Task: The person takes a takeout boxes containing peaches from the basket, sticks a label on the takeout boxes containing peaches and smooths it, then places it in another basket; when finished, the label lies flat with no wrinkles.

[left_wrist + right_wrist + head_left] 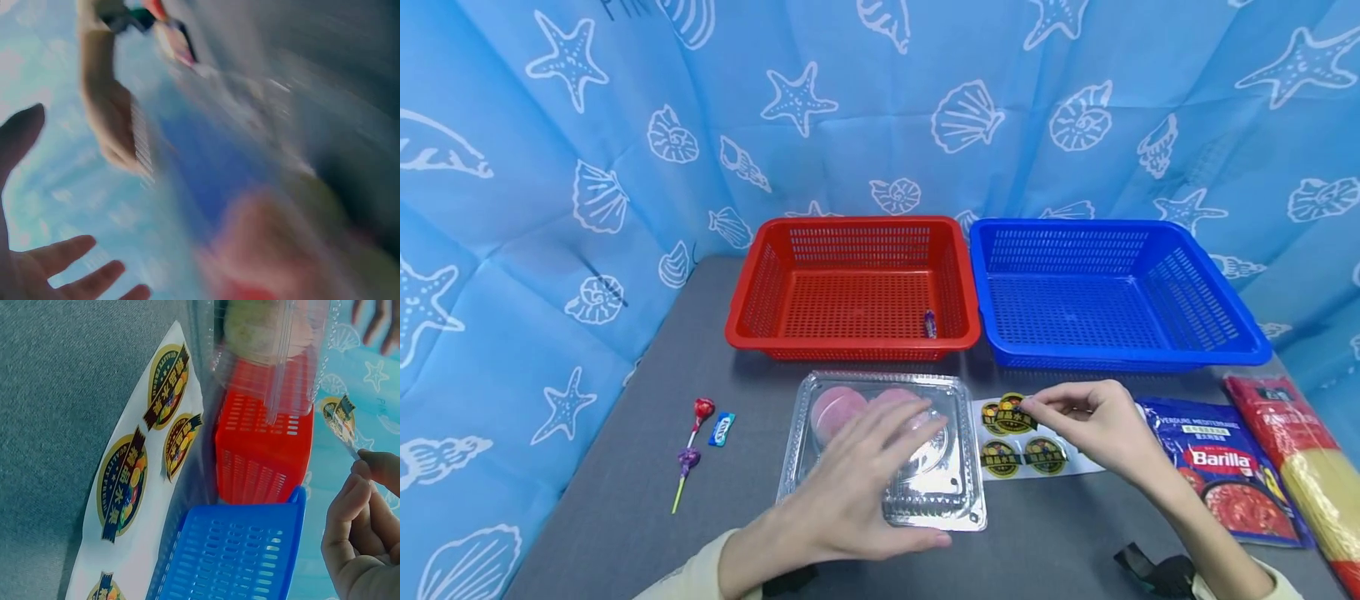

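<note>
A clear plastic clamshell box with round pink fruits inside sits lid down in front of me. Over it my left hand is spread, fingers apart and thumb out, hiding part of the lid. Between thumb and fingertips, my right hand pinches a black and gold fruit label sticker by its edge. In the right wrist view the sticker is up off its white backing sheet. Several more of these stickers lie on that sheet, right of the box.
Behind the box stand a red basket with a small wrapped sweet and a blue basket. A Barilla sauce pouch and a spaghetti pack lie at right. Lollipops and a small blue packet lie left.
</note>
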### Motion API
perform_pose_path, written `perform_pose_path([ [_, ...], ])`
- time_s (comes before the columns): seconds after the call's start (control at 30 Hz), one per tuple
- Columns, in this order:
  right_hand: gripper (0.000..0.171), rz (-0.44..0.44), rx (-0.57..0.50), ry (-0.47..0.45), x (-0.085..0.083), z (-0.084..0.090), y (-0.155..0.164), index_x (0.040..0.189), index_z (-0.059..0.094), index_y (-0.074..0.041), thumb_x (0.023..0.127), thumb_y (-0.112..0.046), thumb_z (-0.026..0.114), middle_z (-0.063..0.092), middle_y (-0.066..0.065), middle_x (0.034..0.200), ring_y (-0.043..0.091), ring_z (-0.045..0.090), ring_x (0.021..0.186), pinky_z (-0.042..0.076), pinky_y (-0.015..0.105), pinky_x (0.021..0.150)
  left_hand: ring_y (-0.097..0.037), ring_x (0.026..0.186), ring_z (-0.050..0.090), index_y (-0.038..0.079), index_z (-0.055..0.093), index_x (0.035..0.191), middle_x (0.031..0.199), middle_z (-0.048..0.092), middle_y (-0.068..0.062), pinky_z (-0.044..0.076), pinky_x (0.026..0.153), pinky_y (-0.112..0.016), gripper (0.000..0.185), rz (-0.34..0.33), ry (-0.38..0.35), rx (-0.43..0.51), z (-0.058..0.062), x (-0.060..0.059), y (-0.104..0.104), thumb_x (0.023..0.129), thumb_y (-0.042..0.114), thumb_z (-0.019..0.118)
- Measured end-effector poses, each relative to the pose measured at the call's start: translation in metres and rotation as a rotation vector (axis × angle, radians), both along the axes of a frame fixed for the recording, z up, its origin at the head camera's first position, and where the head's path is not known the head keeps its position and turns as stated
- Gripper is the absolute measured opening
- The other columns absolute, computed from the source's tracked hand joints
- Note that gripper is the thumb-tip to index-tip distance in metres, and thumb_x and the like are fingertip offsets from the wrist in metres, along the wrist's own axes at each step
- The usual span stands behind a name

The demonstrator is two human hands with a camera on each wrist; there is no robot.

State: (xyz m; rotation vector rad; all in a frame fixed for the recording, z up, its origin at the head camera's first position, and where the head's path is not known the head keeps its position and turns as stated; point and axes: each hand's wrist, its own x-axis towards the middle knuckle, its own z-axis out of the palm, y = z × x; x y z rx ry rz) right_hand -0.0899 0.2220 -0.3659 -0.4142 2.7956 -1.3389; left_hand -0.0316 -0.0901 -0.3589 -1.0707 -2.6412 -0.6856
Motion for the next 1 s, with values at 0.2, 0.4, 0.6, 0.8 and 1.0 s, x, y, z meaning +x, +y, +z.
perform_pose_path([
  [0.2,0.007,0.037,-0.073,-0.006,0.005,0.0,-0.006,0.093,0.08,-0.005,0.091,-0.01,0.076,0.08,0.007,0.083,-0.002,0.07,0.066,0.054,0.018,0.055,-0.029,0.153,0.033,0.022,0.037,0.158,0.166,0.034,-0.004,0.03,0.123,-0.061,0.121,0.175,-0.094,0.035,-0.022,-0.012,-0.063,0.06,0.07,0.088],
  [0.4,0.009,0.073,-0.074,-0.038,0.005,0.005,-0.016,0.093,0.08,-0.006,0.092,-0.013,0.076,0.08,0.004,0.081,0.0,0.065,0.061,0.048,0.02,0.049,-0.035,0.156,0.023,0.024,0.032,0.161,0.169,0.029,-0.006,0.034,0.115,-0.071,0.125,0.216,-0.225,0.03,-0.039,-0.015,-0.093,0.059,0.072,0.087],
  [0.6,0.01,0.124,-0.106,-0.073,0.003,0.008,-0.032,0.095,0.081,-0.007,0.092,-0.015,0.076,0.08,0.004,0.082,0.0,0.059,0.056,0.043,0.02,0.046,-0.037,0.158,0.016,0.017,0.032,0.161,0.171,0.021,-0.013,0.038,0.112,-0.071,0.127,0.165,-0.211,0.026,-0.052,-0.016,-0.093,0.061,0.075,0.084],
  [0.8,0.012,0.183,-0.152,-0.136,-0.002,0.01,-0.047,0.097,0.081,-0.007,0.093,-0.016,0.075,0.08,0.005,0.085,0.003,0.067,0.062,0.053,0.022,0.056,-0.035,0.16,0.008,0.017,0.031,0.162,0.174,0.009,-0.01,0.037,0.113,-0.071,0.124,0.203,-0.225,0.021,-0.058,-0.016,-0.084,0.064,0.073,0.083],
  [1.0,0.011,0.212,-0.178,-0.165,-0.01,0.008,-0.063,0.093,0.081,-0.01,0.092,-0.019,0.076,0.078,0.004,0.079,0.009,0.066,0.059,0.051,0.022,0.053,-0.037,0.16,0.008,0.015,0.031,0.161,0.174,0.009,-0.011,0.036,0.114,-0.07,0.124,0.188,-0.199,0.02,-0.06,-0.019,-0.08,0.064,0.072,0.083],
])
